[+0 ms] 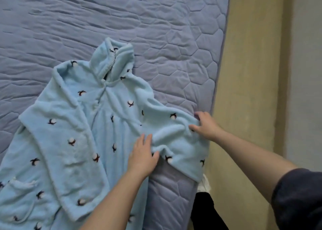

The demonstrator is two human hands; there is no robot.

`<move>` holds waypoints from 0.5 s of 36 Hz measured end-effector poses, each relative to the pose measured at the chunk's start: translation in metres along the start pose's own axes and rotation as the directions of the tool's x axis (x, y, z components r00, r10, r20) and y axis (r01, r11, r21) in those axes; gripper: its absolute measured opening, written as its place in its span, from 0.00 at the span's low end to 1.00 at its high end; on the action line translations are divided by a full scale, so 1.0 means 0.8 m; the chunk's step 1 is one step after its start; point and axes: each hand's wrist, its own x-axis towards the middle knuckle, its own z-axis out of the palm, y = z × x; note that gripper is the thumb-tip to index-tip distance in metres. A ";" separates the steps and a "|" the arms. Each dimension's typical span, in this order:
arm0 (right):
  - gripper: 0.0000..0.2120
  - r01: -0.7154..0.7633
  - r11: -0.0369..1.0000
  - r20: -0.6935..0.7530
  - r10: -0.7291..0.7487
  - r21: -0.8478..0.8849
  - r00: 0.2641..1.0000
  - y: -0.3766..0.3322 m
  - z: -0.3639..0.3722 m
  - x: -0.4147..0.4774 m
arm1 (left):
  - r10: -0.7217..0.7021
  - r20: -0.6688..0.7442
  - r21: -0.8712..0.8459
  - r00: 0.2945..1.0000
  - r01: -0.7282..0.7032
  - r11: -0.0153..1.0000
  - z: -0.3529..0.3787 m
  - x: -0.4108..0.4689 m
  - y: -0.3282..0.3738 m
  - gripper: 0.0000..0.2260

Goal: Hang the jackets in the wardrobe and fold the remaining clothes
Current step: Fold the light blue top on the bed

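Head camera: where's the robe (73, 142)?
— Spread on the bed (122, 20), collar toward 12 o'clock, body running down to 7 o'clock.
— And the hands?
— At 6 o'clock the left hand (142, 157) lies flat on it, fingers straight, close together. At 4 o'clock the right hand (205, 127) has its fingers clamped on the sleeve (174, 125) by the bed's edge
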 end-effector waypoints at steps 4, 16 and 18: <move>0.12 0.148 0.968 -0.026 -0.146 0.202 0.989 0.037 -0.010 0.021 | 0.011 -0.013 0.107 1.000 -0.009 0.994 0.039 0.024 0.052 0.29; 0.12 -0.041 0.936 0.454 -0.130 0.349 0.881 0.120 -0.046 0.030 | 0.055 -0.182 0.297 0.982 0.001 0.955 0.076 0.093 0.099 0.33; 0.15 -0.004 0.989 0.562 -0.081 0.148 0.823 0.128 -0.052 0.035 | 0.040 -0.141 0.329 0.989 0.008 0.944 0.081 0.106 0.097 0.33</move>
